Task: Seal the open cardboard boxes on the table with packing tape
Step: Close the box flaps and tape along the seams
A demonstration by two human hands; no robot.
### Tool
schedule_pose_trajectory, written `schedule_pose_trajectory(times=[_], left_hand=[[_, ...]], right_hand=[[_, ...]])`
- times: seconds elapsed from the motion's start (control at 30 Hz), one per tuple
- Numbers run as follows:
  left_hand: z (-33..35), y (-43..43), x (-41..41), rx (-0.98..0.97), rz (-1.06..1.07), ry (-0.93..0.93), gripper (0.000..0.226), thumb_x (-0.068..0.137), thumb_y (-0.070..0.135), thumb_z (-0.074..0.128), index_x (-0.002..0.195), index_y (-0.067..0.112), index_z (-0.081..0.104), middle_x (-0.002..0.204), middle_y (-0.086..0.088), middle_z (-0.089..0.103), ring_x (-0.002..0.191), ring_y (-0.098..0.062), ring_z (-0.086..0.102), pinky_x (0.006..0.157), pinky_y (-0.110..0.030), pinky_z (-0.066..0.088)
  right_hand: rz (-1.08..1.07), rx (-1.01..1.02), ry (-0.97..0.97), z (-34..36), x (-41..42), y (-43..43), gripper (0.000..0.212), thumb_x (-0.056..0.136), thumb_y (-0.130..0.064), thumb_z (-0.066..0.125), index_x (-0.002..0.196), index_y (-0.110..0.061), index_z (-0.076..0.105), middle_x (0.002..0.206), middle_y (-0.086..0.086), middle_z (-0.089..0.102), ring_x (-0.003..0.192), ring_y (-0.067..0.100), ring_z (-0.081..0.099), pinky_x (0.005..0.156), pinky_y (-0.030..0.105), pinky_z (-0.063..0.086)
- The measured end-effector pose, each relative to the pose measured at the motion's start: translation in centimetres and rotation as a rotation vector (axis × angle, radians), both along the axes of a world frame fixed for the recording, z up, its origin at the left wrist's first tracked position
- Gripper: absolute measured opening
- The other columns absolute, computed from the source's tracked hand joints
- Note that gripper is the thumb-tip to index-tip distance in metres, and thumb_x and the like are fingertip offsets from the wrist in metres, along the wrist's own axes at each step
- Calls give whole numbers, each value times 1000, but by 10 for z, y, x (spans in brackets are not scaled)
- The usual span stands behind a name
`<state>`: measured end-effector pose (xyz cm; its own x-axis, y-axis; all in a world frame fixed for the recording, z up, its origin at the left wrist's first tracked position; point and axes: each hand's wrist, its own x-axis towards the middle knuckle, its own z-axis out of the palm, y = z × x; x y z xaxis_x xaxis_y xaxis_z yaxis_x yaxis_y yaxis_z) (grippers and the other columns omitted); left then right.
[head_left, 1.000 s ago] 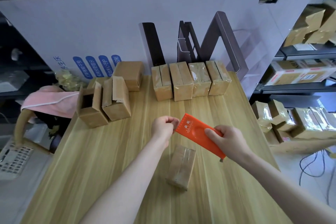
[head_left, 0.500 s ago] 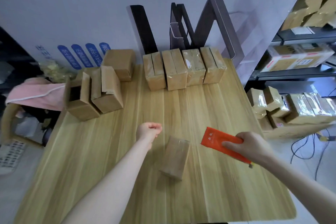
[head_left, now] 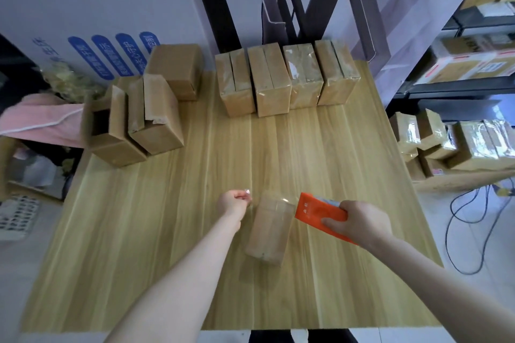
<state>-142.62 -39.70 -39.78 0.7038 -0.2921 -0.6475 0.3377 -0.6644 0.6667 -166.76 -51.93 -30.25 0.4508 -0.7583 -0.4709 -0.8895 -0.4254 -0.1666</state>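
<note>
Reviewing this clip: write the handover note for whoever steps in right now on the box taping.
Left hand: fingers curled, pinching what looks like the tape end.
Right hand: grips the orange tape dispenser, held at the far right corner of the near box.
The near box lies on the table between the hands. Clear film shows on it, but I cannot tell whether it is sealed.
Done: four wrapped boxes in a row at the far edge.
Left: two open boxes at the far left. Whether the closed box behind them is taped cannot be told.
</note>
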Motion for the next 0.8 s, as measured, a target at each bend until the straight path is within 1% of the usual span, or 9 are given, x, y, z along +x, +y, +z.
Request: schedule_pose_trajectory(times=[0.1,0.17,0.23,0.33,0.47,0.57,0.63,0.7,0.8], left_hand=[[-3,-5,-13,14,19,47,26,84,-5,59,76,19,68,96,-6,72,85,-19,64,83,-28,50],[-5,-8,-20,35,13,50,23,86,-1,55,86,15,72,96,-2,69,90,-20,62,85,-27,50],[0,-12,-24,61,-19,22,21,88,6,56,98,13,73,98,-4,66,96,-25,62,88,-28,49],[5,-15,-22,123,-119,-6,19,89,10,53,97,12,71,102,-10,66,97,-29,61,84,-27,47],[7,-11,-17,234,-136,-46,45,90,22,59,129,3,50,132,-12,53,119,-34,53,98,-35,44],[11,-1,-30,75,-99,-181,45,97,34,51,134,9,51,134,-4,55,124,-26,52,105,-38,41],[13,7,-49,-41,-125,-111,41,98,43,45,120,11,60,118,5,60,117,-25,56,102,-40,44],[10,15,-60,-100,-182,-114,41,96,47,43,108,13,64,109,2,66,107,-22,61,97,-42,47],[8,19,-61,-167,-204,-157,42,99,44,41,118,14,62,117,2,65,112,-16,58,99,-34,45]], right_hand=[[21,-34,6,-5,3,1,47,76,-72,57,97,-30,63,79,-9,60,84,16,64,56,25,36],[27,-58,11,-5,5,3,48,77,-71,57,99,-30,64,78,-9,59,84,15,65,58,24,37],[28,-79,8,-6,6,5,47,78,-70,57,98,-29,65,76,-9,59,81,16,64,58,24,37],[20,-99,8,-5,7,8,44,79,-68,57,95,-28,65,73,-10,59,71,15,57,54,24,36],[24,-108,13,-2,8,10,42,79,-67,56,91,-28,62,71,-10,59,68,14,56,51,23,35],[41,-107,21,1,14,12,42,80,-67,55,88,-26,61,70,-11,59,66,13,57,49,22,35],[53,-108,43,4,20,12,43,81,-67,55,89,-25,62,70,-10,58,65,14,55,49,22,34],[65,-105,58,8,26,10,41,82,-65,54,88,-24,61,71,-10,57,66,14,55,49,22,33],[88,-117,75,13,37,11,35,84,-59,54,82,-24,57,70,-9,58,66,14,56,49,23,33]])
